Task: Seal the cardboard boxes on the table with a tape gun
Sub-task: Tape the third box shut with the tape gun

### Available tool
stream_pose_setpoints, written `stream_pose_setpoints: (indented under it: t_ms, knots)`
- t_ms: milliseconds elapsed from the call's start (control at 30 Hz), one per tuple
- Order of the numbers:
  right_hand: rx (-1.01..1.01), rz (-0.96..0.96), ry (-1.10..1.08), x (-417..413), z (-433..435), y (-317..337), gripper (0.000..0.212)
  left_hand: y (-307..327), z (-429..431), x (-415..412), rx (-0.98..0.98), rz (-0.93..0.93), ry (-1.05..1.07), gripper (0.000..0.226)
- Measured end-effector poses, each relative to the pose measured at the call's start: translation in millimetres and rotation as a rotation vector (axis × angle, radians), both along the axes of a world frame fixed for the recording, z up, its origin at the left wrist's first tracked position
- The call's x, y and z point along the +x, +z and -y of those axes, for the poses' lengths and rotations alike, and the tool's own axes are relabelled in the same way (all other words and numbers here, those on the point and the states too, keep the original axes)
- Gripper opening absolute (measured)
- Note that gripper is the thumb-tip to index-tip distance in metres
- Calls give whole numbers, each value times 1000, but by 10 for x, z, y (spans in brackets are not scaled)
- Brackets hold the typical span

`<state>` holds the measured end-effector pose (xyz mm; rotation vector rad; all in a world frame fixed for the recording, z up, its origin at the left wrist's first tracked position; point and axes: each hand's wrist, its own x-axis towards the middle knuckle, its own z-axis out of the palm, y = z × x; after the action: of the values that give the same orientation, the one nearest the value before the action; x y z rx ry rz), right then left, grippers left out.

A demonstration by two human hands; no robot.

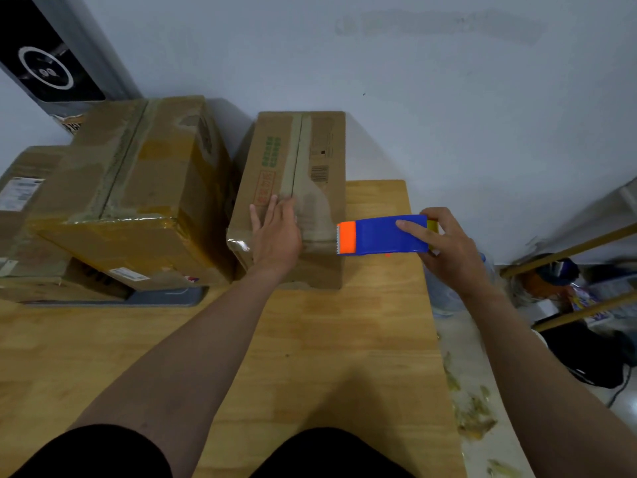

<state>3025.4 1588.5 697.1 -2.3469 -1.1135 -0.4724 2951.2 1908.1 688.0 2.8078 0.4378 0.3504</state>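
Three cardboard boxes line the far side of your wooden table [310, 357]. At nine o'clock a flat box [20, 215] with a white label sits at the table's left edge. At ten o'clock a large box [131, 188], banded in yellowish tape, stands against it, its near side over a grey slab [165, 299]. At twelve o'clock a narrower box [300, 160] stands just beside the large one, clear tape running down its centre seam. Your left hand [275, 236] lies flat on the near end of that box's top, fingers straight and slightly spread, pressing the cardboard beside the seam. At three o'clock of that hand, your right hand [451, 250] grips the blue tape gun [382, 234], forefinger laid along its top and the other fingers curled round its rear. The gun's orange toothed end points to nine o'clock, just beside the narrower box's near right corner; whether it touches the cardboard cannot be told. At four o'clock, yellowish scraps [472, 419] litter the floor [462, 346] beyond the table's right edge.
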Motion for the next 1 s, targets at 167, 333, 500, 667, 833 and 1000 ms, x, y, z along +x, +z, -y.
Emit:
stream_pose_setpoints:
  t_ms: [167, 333, 500, 667, 833, 1000]
  knots:
    - [39, -19, -95, -24, -17, 5, 61, -6, -33, 7, -15, -41, -36, 47]
    - [31, -41, -182, -52, -124, -101, 68, -51, -67, -37, 70, -41, -90, 72]
    - [18, -36, -190, -60, -176, -133, 72, -52, -84, -26, 213, -130, -139, 113]
    - [6, -48, -186, -29, -157, -160, 74, 46, -14, 15, 165, -248, -90, 119]
    - [-2, -70, -176, -12, -130, -206, 76, 126, 201, 195, 68, -335, -170, 105]
    - [-26, -93, -136, 10, -39, -210, 78, 57, 201, 212, -41, -267, -280, 83]
